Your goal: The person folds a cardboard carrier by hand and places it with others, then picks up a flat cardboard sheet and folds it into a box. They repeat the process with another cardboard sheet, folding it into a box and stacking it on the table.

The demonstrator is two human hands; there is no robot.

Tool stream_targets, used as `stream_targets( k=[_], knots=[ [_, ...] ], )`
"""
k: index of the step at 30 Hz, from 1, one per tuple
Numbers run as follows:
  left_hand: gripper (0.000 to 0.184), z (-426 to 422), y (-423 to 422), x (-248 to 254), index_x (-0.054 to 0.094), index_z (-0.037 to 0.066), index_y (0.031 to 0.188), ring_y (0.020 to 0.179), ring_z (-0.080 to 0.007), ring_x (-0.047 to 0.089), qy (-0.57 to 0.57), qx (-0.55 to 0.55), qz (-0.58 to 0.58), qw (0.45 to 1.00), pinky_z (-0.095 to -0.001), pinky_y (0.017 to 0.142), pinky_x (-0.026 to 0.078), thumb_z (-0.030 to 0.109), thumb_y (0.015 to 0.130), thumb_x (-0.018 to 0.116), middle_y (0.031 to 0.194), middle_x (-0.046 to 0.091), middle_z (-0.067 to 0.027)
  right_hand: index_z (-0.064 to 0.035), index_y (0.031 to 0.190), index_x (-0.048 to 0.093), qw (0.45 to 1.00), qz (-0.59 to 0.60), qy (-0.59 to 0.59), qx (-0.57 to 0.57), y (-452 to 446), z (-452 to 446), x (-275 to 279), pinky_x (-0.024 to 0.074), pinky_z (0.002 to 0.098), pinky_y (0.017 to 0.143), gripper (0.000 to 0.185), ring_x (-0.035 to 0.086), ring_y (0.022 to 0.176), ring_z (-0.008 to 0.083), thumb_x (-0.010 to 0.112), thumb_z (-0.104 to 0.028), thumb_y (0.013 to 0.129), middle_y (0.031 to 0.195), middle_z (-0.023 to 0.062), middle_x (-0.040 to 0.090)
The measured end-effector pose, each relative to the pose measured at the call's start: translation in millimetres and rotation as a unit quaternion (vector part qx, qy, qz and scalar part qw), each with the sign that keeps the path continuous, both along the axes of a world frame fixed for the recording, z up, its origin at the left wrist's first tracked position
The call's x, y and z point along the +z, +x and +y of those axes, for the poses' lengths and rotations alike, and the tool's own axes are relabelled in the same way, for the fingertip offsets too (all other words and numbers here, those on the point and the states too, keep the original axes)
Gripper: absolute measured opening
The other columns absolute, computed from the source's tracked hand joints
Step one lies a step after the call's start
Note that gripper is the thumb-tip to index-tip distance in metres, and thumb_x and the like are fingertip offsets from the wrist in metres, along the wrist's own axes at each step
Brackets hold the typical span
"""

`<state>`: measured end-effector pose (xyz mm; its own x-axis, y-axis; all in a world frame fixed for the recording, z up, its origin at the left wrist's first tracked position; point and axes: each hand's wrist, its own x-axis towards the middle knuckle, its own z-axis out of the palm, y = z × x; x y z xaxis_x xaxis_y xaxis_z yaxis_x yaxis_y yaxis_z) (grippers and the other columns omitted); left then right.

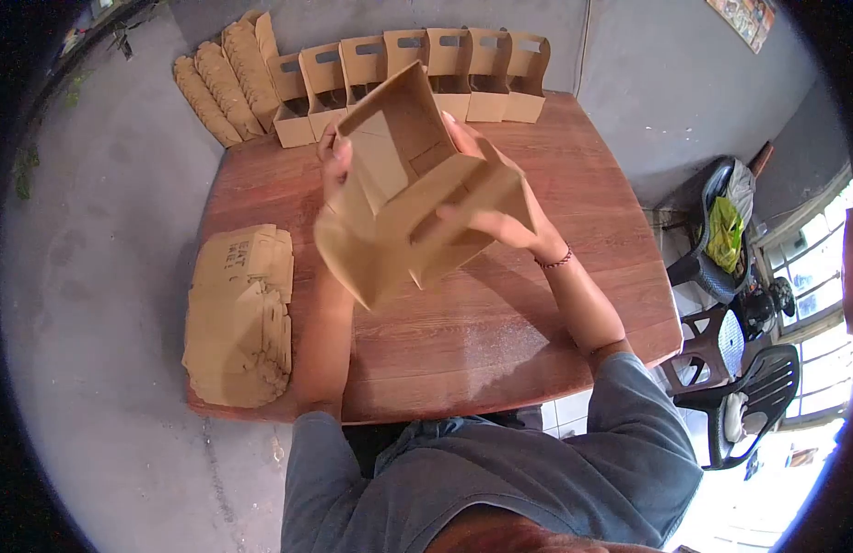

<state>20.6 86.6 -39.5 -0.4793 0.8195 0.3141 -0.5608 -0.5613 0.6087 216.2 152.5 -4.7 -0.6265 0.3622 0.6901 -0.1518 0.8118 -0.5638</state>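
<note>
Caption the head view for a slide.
Left hand and right hand hold a cardboard carrier above a table; similar carriers stand behind.

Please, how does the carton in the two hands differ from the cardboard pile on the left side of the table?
The carton is opened into a hollow shape, while the cardboard pile is of flat pieces.
The carton is held up, tilted, by the left hand and right hand; the pile lies on the table.
The pile shows dark lettering; I see none on the carton.
Both are brown.
</note>
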Motion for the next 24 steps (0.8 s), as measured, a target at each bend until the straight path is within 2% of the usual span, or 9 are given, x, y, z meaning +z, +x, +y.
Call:
stream_targets(
  k=[2,3,6,7,10,12,17,19,24],
  knots=[
    [0.062,-8,-2,-2,0.042,0.014,0.146,0.133,-0.0218,0.048,-0.030,0.028,0.053,0.998,-0.0408,0.113,0.039,0.045,0.095,0.061,0.143,0.050,-0.0096,-0.0069,0.154,0.040,0.994,-0.082,-0.070,-0.006,4,1,9,0.0370,0.0399,0.118,0.087,0.043,0.144,0.0296,0.082,-0.016,0.078,0.155,0.0165,0.046],
    [0.060,-11,-3,-2,0.049,0.011,0.143,0.133,-0.0215,0.049,-0.058,0.059,0.105,0.991,-0.0422,0.113,0.040,0.052,0.099,0.057,0.143,0.052,-0.0084,-0.0027,0.144,0.052,0.996,-0.061,-0.061,-0.024,5,3,10,0.0475,0.0377,0.106,0.065,0.060,0.126,0.0292,0.074,-0.014,0.084,0.137,0.0195,0.061],
    [0.063,0,2,2,0.051,0.012,0.140,0.134,-0.0225,0.047,-0.103,0.027,0.027,0.994,-0.0426,0.115,0.036,0.058,0.097,0.057,0.141,0.054,-0.0081,0.0024,0.126,0.064,0.962,-0.189,-0.147,-0.131,21,14,17,0.0540,0.0388,0.090,0.040,0.070,0.100,0.0271,0.068,-0.012,0.089,0.116,0.0191,0.072],
    [0.066,7,-3,0,0.051,0.013,0.141,0.133,-0.0223,0.047,-0.132,0.013,0.028,0.991,-0.0423,0.114,0.035,0.062,0.096,0.056,0.137,0.057,-0.0066,0.0051,0.111,0.068,0.983,-0.078,-0.131,-0.101,22,25,4,0.0540,0.0401,0.079,0.025,0.070,0.084,0.0246,0.063,-0.012,0.093,0.100,0.0189,0.074],
    [0.087,21,10,-23,0.023,0.011,0.158,0.132,-0.0289,0.045,-0.136,-0.081,0.065,0.985,-0.0499,0.114,0.034,0.068,0.097,0.048,0.153,0.036,-0.0120,0.0050,0.111,0.068,0.966,-0.074,-0.114,-0.221,47,57,-2,0.0540,0.0398,0.081,0.024,0.070,0.088,0.0236,0.061,-0.010,0.094,0.099,0.0205,0.074],
    [0.095,32,22,-42,0.003,0.009,0.161,0.145,-0.0356,0.033,-0.143,-0.034,0.244,0.959,-0.0555,0.114,0.038,0.071,0.099,0.038,0.165,0.009,-0.0227,0.0049,0.110,0.069,0.966,-0.068,-0.105,-0.228,80,109,-16,0.0535,0.0399,0.083,0.023,0.070,0.092,0.0237,0.059,-0.009,0.094,0.099,0.0212,0.074],
    [0.076,65,32,-129,0.036,0.000,0.149,0.112,-0.0271,0.064,-0.272,-0.047,0.362,0.890,-0.0444,0.097,0.054,0.057,0.102,0.051,0.144,0.049,-0.0237,0.0064,0.105,0.071,0.902,-0.068,-0.115,-0.412,178,220,-40,0.0537,0.0354,0.082,0.026,0.071,0.093,0.0214,0.061,-0.015,0.094,0.097,0.0160,0.076],
    [0.071,68,30,-151,0.042,-0.002,0.142,0.109,-0.0242,0.065,-0.247,0.013,0.457,0.855,-0.0407,0.091,0.054,0.052,0.099,0.058,0.135,0.056,-0.0218,0.0049,0.104,0.072,0.823,-0.089,-0.101,-0.551,204,245,-46,0.0546,0.0388,0.082,0.032,0.074,0.094,0.0309,0.060,-0.021,0.088,0.094,0.0215,0.075],
    [0.049,68,37,-161,0.056,-0.002,0.123,0.097,-0.0283,0.067,-0.199,0.104,0.588,0.777,-0.0430,0.093,0.049,0.036,0.096,0.069,0.107,0.072,-0.0159,0.0040,0.102,0.072,0.781,-0.094,-0.138,-0.602,239,338,-103,0.0550,0.0451,0.085,0.039,0.072,0.097,0.0399,0.059,-0.027,0.082,0.095,0.0272,0.073]
  ],
)
